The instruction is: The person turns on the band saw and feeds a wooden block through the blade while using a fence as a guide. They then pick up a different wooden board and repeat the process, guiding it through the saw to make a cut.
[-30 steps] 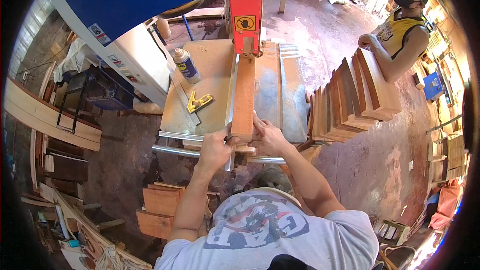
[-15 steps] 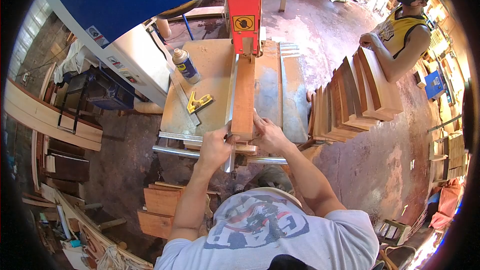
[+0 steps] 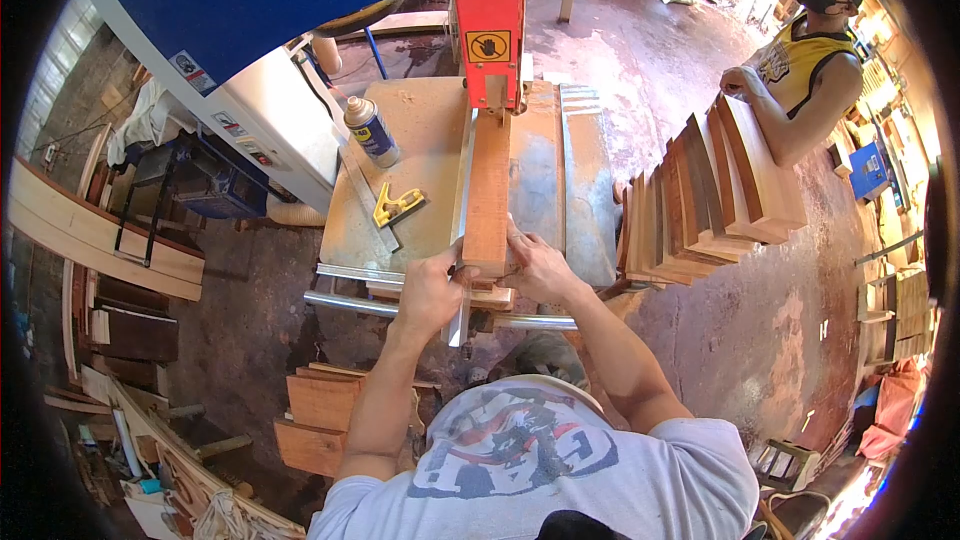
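Note:
A reddish-brown wooden block (image 3: 487,195) lies lengthwise on the band saw table (image 3: 425,125), its far end under the red blade guard (image 3: 487,25). My left hand (image 3: 433,290) is closed at the block's near left corner, next to the metal fence (image 3: 463,210) that runs along that side. On the near right side, my right hand (image 3: 538,268) presses its fingers against the block, with the thumb side toward the near end. The blade itself is hidden by the guard and the wood.
A spray can (image 3: 372,132) and a yellow-handled tool (image 3: 398,205) stand left of the fence. Curved wooden pieces (image 3: 705,185) are stacked at right, where a co-worker (image 3: 805,65) leans. More wood blocks (image 3: 318,420) lie below left. A metal rail (image 3: 350,303) crosses the table's front.
Very little differs. The wooden block and both hands appear a touch farther forward along the fence, and the grip looks the same. The co-worker's head has turned slightly.

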{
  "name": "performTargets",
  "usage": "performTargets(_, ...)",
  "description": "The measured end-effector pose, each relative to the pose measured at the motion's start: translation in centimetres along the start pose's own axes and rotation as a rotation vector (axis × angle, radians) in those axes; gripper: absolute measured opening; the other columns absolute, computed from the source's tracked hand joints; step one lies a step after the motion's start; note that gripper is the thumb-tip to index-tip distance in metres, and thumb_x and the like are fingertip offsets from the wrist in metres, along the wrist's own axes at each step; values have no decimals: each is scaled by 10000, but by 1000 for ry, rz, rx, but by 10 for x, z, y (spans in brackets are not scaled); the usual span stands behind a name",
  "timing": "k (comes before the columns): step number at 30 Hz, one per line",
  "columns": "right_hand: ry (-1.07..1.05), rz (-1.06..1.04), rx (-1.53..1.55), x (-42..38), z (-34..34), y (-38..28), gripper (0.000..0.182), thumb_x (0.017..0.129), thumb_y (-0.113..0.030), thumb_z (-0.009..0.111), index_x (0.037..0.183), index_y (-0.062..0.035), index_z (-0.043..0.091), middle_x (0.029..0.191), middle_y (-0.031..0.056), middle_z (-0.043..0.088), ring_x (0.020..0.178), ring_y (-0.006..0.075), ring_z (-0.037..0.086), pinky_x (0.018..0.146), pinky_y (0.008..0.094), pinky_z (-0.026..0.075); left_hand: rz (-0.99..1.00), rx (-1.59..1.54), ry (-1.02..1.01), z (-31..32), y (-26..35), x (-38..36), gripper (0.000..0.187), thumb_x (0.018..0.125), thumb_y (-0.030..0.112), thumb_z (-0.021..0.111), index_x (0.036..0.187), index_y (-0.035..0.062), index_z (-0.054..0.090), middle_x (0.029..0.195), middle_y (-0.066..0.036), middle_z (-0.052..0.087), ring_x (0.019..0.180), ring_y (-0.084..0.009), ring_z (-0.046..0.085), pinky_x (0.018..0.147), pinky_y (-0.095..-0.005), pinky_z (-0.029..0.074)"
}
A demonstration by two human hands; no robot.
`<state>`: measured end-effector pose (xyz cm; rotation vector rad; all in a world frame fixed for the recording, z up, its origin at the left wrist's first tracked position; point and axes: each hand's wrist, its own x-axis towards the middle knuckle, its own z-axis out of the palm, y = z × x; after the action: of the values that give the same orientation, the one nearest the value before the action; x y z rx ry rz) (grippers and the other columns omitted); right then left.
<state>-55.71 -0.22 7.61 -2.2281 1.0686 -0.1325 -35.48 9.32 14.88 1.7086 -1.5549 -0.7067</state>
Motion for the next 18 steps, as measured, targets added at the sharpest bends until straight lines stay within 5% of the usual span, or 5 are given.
performTargets(12, 4, 6, 37, 4, 0, 4, 1199, 821, -292, 817, 1692, -103, 15, 1531, 236, 510, 1371, 430, 496, 1087, 538, 474, -16, 10, 1, 0, 1, 5, 409, 888, 120, 787, 1288, 79, 717, 1016, -271, 728, 978, -440, 723, 824, -459, 548)
performTargets(18, -2, 6, 10, 8, -2, 4, 1200, 806, -297, 835, 1689, -82, 51, 1561, 217, 486, 1366, 421, 502, 1094, 520, 482, 32, 34, -9, 0, -6, 8, 469, 894, 94, 768, 1356, 108, 686, 994, -286, 714, 997, -460, 707, 807, -478, 562)
